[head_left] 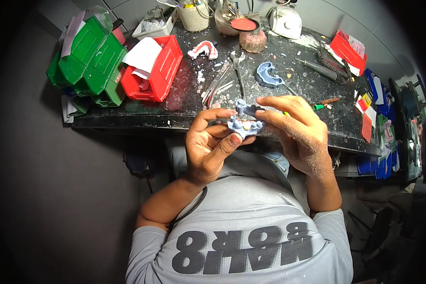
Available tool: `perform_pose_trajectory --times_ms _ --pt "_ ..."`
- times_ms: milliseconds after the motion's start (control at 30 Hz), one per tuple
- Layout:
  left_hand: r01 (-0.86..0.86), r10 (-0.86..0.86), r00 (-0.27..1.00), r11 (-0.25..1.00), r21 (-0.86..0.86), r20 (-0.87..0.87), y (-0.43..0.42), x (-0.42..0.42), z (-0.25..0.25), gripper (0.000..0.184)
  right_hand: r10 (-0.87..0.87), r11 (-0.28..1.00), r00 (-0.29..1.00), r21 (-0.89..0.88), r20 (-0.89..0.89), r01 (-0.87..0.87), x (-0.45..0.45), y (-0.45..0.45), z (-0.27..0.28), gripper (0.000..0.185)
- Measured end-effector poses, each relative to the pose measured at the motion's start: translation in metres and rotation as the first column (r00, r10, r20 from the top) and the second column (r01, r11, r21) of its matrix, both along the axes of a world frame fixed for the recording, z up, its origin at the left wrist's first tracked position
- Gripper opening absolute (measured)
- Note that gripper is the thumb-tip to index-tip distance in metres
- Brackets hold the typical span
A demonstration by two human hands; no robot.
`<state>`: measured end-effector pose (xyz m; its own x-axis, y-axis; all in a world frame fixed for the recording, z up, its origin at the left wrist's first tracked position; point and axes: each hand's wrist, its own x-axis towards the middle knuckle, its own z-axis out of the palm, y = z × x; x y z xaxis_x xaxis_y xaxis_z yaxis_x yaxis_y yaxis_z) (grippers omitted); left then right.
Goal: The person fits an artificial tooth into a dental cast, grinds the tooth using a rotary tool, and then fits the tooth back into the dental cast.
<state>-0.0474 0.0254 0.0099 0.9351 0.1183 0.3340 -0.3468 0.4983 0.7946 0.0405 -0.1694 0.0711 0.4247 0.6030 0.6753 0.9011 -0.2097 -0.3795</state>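
My left hand [208, 146] grips a blue-grey dental model [244, 128] between thumb and fingers, just in front of the bench edge. Stubs stand up along the model, and one tooth on it looks pale. My right hand [298, 128] holds a second blue-grey dental piece [244, 108] by its right end, directly above the first. A narrow gap shows between the two pieces on the left. White dust covers the right hand and wrist. The right fingertips hide part of the upper piece.
The dusty black bench [175, 106] holds a red bin [151, 71], green bins [97, 61], a blue dental model [269, 75], a white-and-red model [203, 49], metal tools [239, 71], a handpiece [319, 69] and a pink-topped pot [252, 40]. Another red bin [348, 51] stands at the right.
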Motion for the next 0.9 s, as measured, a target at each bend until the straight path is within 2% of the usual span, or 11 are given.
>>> perform_pose_trajectory --times_ms 233,467,900 --pt "0.014 -0.014 1.000 0.999 -0.044 -0.001 0.0009 -0.0013 0.0008 0.046 -0.005 1.000 1.000 -0.001 0.000 0.005 -0.0023 0.0007 0.0032 0.032" --pt "-0.004 0.003 1.000 1.000 -0.011 -0.027 0.0014 -0.0016 0.0010 0.050 -0.001 1.000 1.000 -0.006 0.006 0.001 -0.0026 0.0002 0.0042 0.032" --pt "0.029 -0.031 0.999 0.999 -0.046 -0.038 0.0023 0.0007 -0.0027 0.050 0.014 1.000 1.000 0.001 -0.015 -0.014 -0.0009 -0.0014 0.0017 0.041"
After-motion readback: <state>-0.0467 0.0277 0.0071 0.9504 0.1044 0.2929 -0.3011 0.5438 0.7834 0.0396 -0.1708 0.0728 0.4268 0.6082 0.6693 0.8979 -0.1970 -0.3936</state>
